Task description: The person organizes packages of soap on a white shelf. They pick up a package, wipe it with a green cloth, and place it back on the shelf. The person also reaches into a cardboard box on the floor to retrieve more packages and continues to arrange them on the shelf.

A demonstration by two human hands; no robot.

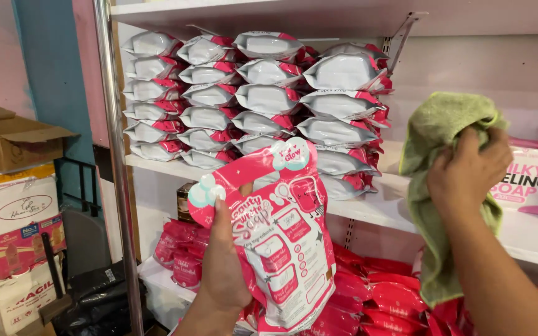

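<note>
**Wiping a soap pouch held up before the shelves**

The pink and white soap pouch stands upright in mid-air, near the viewer and in front of the white shelf, printed face toward the camera. The left hand has it pinched at its left edge, thumb on the front, grip closed firmly. To the right, a little apart from the pouch, the right hand is clenched around a bunched green cloth whose tail hangs down. A good wipe probably calls for a flat pad of cloth and a steady pouch, with strokes running away from the holding thumb. Farther back, stacked pouches fill the upper shelf; cardboard boxes sit far left.
</note>
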